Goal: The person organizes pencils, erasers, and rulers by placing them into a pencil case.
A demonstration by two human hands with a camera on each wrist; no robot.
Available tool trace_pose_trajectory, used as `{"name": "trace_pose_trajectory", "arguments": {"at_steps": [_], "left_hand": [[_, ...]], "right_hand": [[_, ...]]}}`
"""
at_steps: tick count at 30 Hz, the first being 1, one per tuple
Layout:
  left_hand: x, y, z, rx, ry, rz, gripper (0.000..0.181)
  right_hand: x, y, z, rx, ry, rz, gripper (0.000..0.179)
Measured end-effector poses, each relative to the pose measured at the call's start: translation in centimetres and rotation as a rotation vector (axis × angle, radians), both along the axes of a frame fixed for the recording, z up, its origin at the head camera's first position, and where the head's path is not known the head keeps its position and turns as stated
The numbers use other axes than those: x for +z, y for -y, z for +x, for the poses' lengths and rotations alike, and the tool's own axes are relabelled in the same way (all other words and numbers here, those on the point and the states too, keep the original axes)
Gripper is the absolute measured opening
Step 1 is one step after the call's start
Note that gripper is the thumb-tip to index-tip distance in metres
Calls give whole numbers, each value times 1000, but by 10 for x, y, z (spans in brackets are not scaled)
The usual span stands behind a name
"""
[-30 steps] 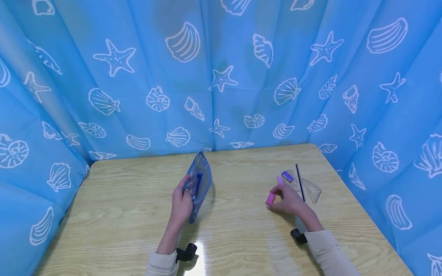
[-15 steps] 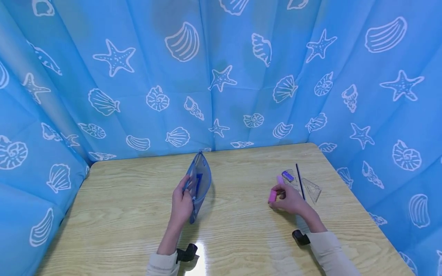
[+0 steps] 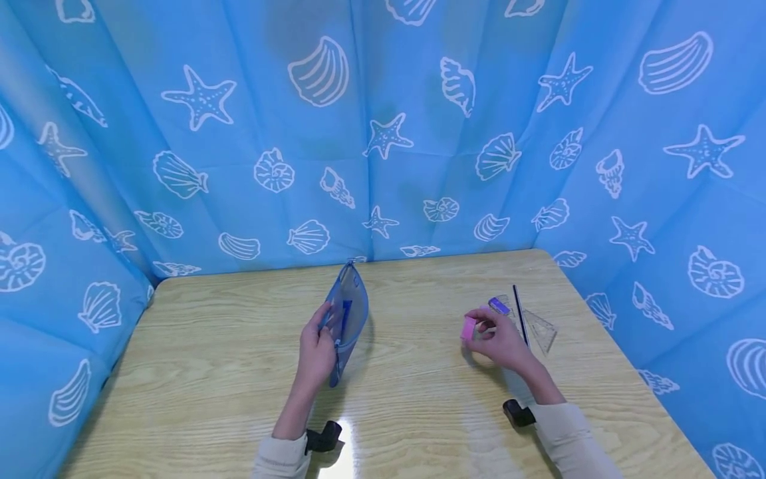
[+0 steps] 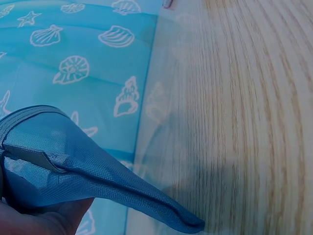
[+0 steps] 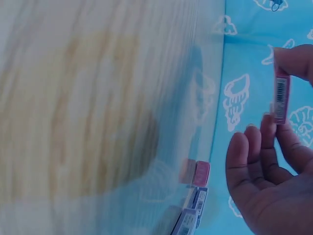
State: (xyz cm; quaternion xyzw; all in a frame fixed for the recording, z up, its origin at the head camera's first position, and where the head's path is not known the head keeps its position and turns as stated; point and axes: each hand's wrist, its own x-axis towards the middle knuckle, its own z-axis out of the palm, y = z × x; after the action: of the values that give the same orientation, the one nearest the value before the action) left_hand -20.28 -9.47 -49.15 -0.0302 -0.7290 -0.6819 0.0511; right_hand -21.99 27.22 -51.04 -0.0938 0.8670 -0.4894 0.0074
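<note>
My left hand [image 3: 316, 346] grips the near side of a blue mesh zip pencil case [image 3: 358, 313], its mouth spread wide and a dark blue item [image 3: 345, 315] showing inside. In the left wrist view the pencil case [image 4: 88, 166] tapers to its bottom corner, with fingers below it. At the right, my right hand [image 3: 501, 342] pinches a pink eraser [image 3: 469, 328] between thumb and fingertips, above the table. A barcode shows on that eraser [image 5: 281, 98] in the right wrist view; the other fingers are loosely curled.
Beyond the right hand lie a purple-blue eraser [image 3: 499, 305], a dark pencil [image 3: 520, 316] and a clear set square [image 3: 542, 330]. A second pink eraser [image 5: 201, 173] lies near blue barcoded pieces [image 5: 188, 221]. A shell-patterned curtain [image 3: 419, 133] borders the wooden table [image 3: 209, 372].
The right hand has raised the pink eraser off the table, and now covers most of the second pink eraser. The left hand and pencil case have stayed put.
</note>
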Motion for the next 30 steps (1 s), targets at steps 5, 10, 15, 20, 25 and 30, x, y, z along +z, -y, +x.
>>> {"name": "trace_pose_trajectory", "arguments": {"at_steps": [5,10,15,20,25,30], "left_hand": [[0,-1,2,1,-3,-6,55],[0,-1,3,1,-7,-2,54],[-1,1,3,5,-17,6,55],[-1,2,4,-9,-33,18,55],[-2,3,4,-21,-51,-3,55],[-2,7,3,-10,-51,0,54]], "right_hand": [[2,3,1,-3,-30,-15,50],[1,7,0,-15,-38,-4,50],[-2,12,-6,0,-53,1,51],[-3,18,-13,38,-59,-21,51],[0,25,-18,67,-60,-15,51],[4,36,-25,95,-72,3,51]]}}
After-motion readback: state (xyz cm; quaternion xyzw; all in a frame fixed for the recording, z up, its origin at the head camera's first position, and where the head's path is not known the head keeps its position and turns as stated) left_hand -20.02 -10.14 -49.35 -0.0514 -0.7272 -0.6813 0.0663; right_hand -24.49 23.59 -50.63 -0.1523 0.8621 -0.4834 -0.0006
